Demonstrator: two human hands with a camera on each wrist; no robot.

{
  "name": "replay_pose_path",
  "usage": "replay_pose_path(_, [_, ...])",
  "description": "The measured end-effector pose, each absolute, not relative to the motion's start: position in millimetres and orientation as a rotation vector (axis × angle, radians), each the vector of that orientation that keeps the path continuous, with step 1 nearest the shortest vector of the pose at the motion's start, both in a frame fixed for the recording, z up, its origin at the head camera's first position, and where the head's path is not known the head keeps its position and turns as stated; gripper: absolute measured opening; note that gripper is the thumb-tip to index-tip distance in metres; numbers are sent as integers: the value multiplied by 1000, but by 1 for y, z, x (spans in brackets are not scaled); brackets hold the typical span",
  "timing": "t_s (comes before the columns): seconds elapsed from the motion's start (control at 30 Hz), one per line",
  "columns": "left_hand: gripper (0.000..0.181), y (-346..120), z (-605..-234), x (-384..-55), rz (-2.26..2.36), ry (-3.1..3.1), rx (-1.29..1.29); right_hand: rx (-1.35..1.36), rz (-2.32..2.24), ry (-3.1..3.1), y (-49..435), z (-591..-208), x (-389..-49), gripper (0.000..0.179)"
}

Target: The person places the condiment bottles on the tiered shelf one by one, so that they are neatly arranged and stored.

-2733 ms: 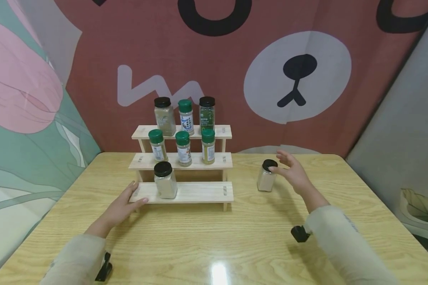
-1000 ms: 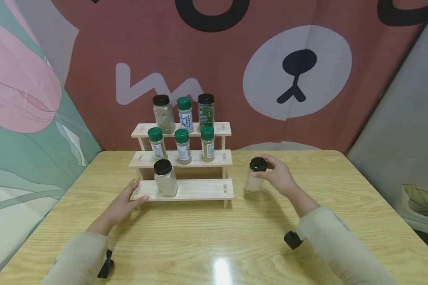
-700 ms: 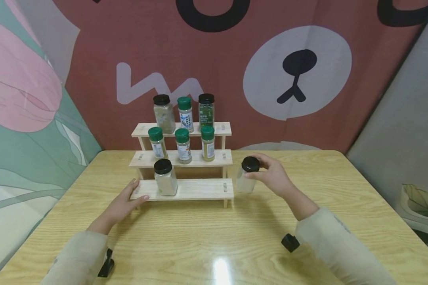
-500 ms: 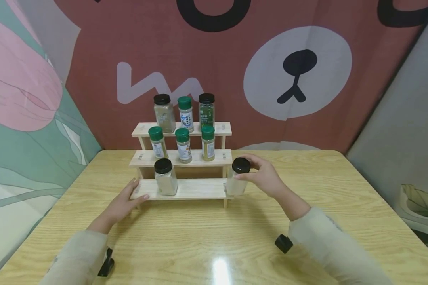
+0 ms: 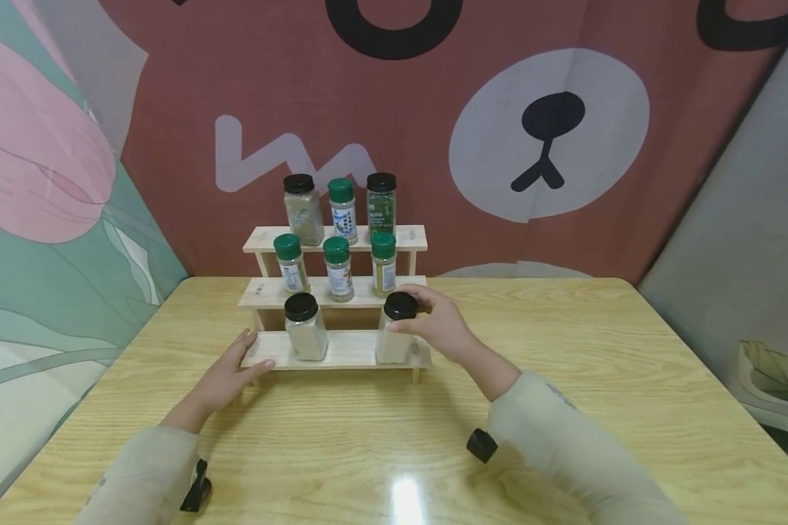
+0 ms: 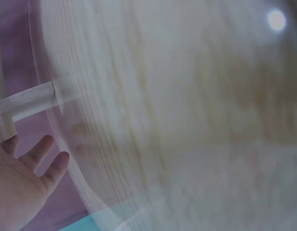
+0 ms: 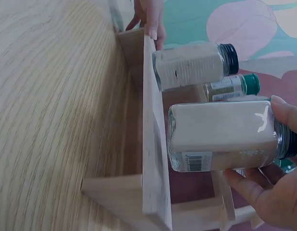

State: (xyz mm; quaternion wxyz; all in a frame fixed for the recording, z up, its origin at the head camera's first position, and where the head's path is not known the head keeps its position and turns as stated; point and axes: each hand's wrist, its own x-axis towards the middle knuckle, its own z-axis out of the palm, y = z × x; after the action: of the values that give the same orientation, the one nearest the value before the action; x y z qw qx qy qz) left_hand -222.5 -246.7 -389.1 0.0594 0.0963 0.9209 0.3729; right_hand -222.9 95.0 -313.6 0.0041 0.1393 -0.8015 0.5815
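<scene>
My right hand [image 5: 445,329] grips a square glass spice jar [image 5: 392,344] by its black lid and neck, thumb on one side and fingers on the other. Pale powder fills this jar, which stands upright close over the right part of the bottom shelf of a three-tier wooden spice rack [image 5: 348,348]. In the right wrist view a barcode label shows near the base of the held jar [image 7: 220,132]. My left hand [image 5: 219,379] holds the left end of that same shelf, thumb along its front edge. A matching black-lidded jar [image 5: 307,337] stands on the shelf's left part.
Three green-capped shakers [image 5: 338,277] line the middle tier. On the top tier, a green-capped shaker [image 5: 344,215] stands between two black-lidded jars, one of them a green-labelled jar [image 5: 381,208]. Behind the wood-grain table [image 5: 341,445] hangs a printed cloth [image 5: 427,131].
My right hand has taken hold of the jar on the table at the right and carried it left, over the bottom shelf. My left hand has stayed at the shelf's left end.
</scene>
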Motion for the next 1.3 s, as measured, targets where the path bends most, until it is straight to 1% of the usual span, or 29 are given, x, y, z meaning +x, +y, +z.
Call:
replay_pose_path(0.23, [84,-247,-391,-223,1118,2788,272,422,1837,-2498,79,-310,-225,54])
replay_pose_path(0.47, [83,-250,-396,-224,1126,2805,299,493,1833,-2506,66,-315,-229,51])
replay_pose_path(0.63, [83,-251,-396,-225,1126,2811,307,522,1758,-2546,60,-318,-227,56])
replay_pose_path(0.73, [84,-250,-395,-225,1121,2810,304,562,1725,-2528,58,-325,-232,57])
replay_pose_path(1.03, [83,-248,-391,-222,1118,2815,316,633,1479,-2546,50,-328,-231,55])
replay_pose_path(1.3, [83,-250,-394,-224,1143,2809,308,581,1466,-2557,44,-327,-232,56])
